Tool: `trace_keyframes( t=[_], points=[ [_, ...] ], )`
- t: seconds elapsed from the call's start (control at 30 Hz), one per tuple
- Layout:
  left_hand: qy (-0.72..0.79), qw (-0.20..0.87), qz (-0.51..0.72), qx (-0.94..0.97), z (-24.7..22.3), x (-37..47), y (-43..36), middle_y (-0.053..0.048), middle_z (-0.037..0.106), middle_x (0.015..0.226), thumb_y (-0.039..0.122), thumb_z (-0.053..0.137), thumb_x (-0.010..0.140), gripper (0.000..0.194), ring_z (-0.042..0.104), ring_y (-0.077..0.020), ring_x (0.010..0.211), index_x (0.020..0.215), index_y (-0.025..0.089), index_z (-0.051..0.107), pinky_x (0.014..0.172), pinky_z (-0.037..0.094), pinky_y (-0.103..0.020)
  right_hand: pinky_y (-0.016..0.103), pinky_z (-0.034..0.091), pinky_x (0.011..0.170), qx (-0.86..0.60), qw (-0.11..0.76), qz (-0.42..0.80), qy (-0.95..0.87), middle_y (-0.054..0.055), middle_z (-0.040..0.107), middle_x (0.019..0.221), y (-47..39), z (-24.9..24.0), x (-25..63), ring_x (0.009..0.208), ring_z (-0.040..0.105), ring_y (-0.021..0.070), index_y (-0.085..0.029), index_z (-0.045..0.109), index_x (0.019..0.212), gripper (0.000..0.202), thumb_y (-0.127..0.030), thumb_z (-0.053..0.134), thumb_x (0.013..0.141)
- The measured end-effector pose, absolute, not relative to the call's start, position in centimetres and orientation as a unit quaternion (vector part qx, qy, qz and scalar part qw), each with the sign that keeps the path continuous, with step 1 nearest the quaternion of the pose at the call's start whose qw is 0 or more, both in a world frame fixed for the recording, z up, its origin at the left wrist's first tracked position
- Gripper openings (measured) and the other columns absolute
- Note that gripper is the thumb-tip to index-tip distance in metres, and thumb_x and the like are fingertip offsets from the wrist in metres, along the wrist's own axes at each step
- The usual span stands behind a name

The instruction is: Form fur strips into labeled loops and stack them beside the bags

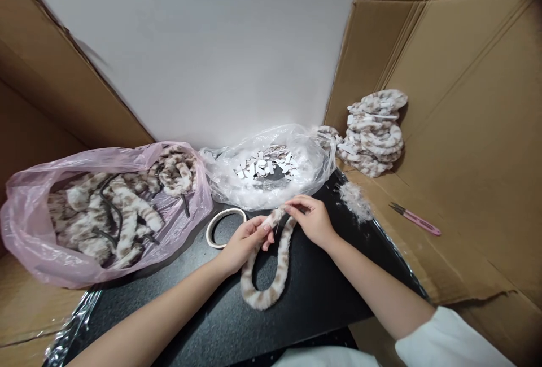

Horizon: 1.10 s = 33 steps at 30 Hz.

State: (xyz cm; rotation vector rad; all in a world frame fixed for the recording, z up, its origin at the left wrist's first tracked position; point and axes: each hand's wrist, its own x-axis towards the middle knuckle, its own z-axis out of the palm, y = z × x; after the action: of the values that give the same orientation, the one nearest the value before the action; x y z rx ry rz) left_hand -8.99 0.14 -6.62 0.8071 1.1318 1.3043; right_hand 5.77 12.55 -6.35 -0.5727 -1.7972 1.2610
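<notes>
A furry white and brown spotted strip (265,298), shaped like a headband, hangs in a loop over the black table. My left hand (250,238) is closed round one end of it, thumb on top. Fingertips of my right hand (311,219) pinch the same strip near its upper end, a little farther off. The exact spot between the right fingertips is partly hidden. Just left of my left hand lies a roll of cream-coloured tape (210,232).
A pink plastic bag (25,209) of furry pieces and dark bands stands left. A clear bag (228,200) holds white tags. Finished-looking furry loops (372,135) are stacked at right, near fluff (355,200) and pink thread snips (417,220). Cardboard walls (474,101) flank the table (169,322).
</notes>
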Motion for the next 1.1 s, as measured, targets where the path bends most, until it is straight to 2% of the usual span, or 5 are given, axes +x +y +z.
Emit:
trace_keyframes(
  t=[0.23, 0.43, 0.53, 0.8, 1.1],
  points=[
    [0.451, 0.624, 0.53, 0.354, -7.0, -9.2, 0.1, 0.009, 0.031, 0.055, 0.055, 0.065, 0.081, 0.044, 0.024, -0.0042, 0.046, 0.083, 0.012, 0.058, 0.046, 0.021, -0.018, 0.033, 0.053, 0.077, -0.3, 0.49, 0.564, -0.593, 0.006, 0.073, 0.085, 15.2, -6.4, 6.3, 0.081, 0.066, 0.0201, -0.019, 0.073, 0.08, 0.025, -0.041, 0.075, 0.069],
    [0.456, 0.632, 0.492, 0.388, -6.3, -9.3, -0.3, -0.001, 0.056, 0.067, 0.05, 0.06, 0.086, 0.041, 0.055, -0.0125, 0.061, 0.097, 0.011, 0.061, 0.062, 0.041, -0.024, 0.03, 0.053, 0.071, -0.276, 0.436, 0.603, -0.608, 0.004, 0.071, 0.078, 14.6, -6.4, 5.9, 0.074, 0.065, 0.0172, -0.019, 0.075, 0.075, 0.023, -0.039, 0.077, 0.066],
    [0.453, 0.645, 0.491, 0.371, -6.1, -9.3, 0.0, -0.002, 0.059, 0.069, 0.053, 0.061, 0.084, 0.045, 0.057, -0.0141, 0.061, 0.103, 0.012, 0.059, 0.061, 0.043, -0.026, 0.029, 0.053, 0.073, -0.255, 0.387, 0.646, -0.606, 0.003, 0.071, 0.079, 13.8, -6.5, 5.5, 0.075, 0.065, 0.0163, -0.019, 0.074, 0.074, 0.022, -0.037, 0.079, 0.064],
    [0.473, 0.659, 0.466, 0.354, -6.5, -9.4, 0.6, 0.008, 0.036, 0.053, 0.053, 0.063, 0.083, 0.041, 0.025, -0.0036, 0.043, 0.088, 0.013, 0.055, 0.041, 0.016, -0.018, 0.029, 0.053, 0.075, -0.255, 0.298, 0.717, -0.576, 0.001, 0.072, 0.078, 12.3, -6.8, 5.1, 0.075, 0.067, 0.0154, -0.018, 0.071, 0.082, 0.029, -0.031, 0.082, 0.06],
    [0.487, 0.648, 0.475, 0.343, -6.5, -9.4, 0.7, 0.011, 0.026, 0.054, 0.056, 0.061, 0.082, 0.043, 0.019, -0.0033, 0.043, 0.079, 0.015, 0.052, 0.04, 0.014, -0.017, 0.03, 0.054, 0.073, -0.279, 0.308, 0.703, -0.577, 0.002, 0.071, 0.078, 11.2, -6.9, 4.8, 0.073, 0.068, 0.0169, -0.017, 0.066, 0.086, 0.035, -0.026, 0.082, 0.057]
  ],
)
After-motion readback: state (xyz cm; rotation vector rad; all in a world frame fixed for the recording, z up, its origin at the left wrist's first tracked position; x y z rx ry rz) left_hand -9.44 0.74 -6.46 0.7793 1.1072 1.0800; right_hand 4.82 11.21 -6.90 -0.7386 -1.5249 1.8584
